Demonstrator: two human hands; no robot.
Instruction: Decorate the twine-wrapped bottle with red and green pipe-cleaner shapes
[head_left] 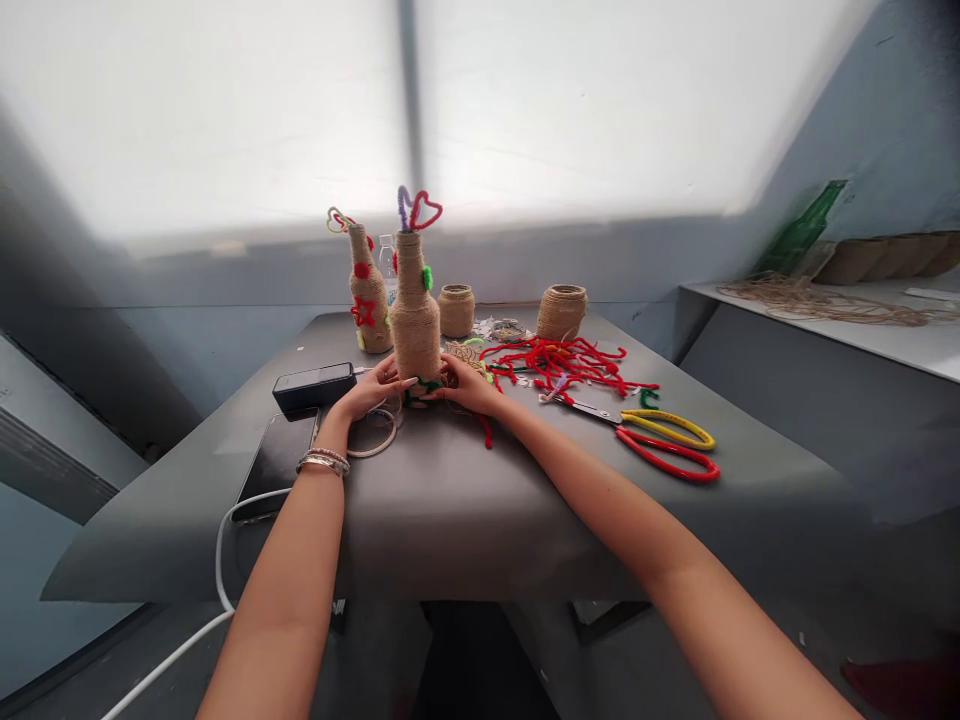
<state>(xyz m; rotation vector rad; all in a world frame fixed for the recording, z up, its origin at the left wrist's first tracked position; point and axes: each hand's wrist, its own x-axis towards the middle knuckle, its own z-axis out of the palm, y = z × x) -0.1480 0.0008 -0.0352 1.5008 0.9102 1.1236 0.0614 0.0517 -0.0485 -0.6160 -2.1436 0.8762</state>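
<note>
A twine-wrapped bottle [416, 325] stands upright on the grey table [420, 500], with a purple and a red heart-shaped wire [426, 210] at its mouth. My left hand [373, 388] grips its lower left side, and my right hand [466, 384] holds the lower right side. Dark green fuzzy wire [427, 386] shows at the base between my fingers. Behind and to the left stands another wrapped bottle [369, 290] with a red star and red dots.
Red fuzzy wires [566, 360] and open scissors [664, 440] lie at the right. Two twine-wrapped jars stand behind. A black box [315, 385], phone [277, 460] and white cable [220, 560] are at the left. A side shelf holds a green bottle [802, 230].
</note>
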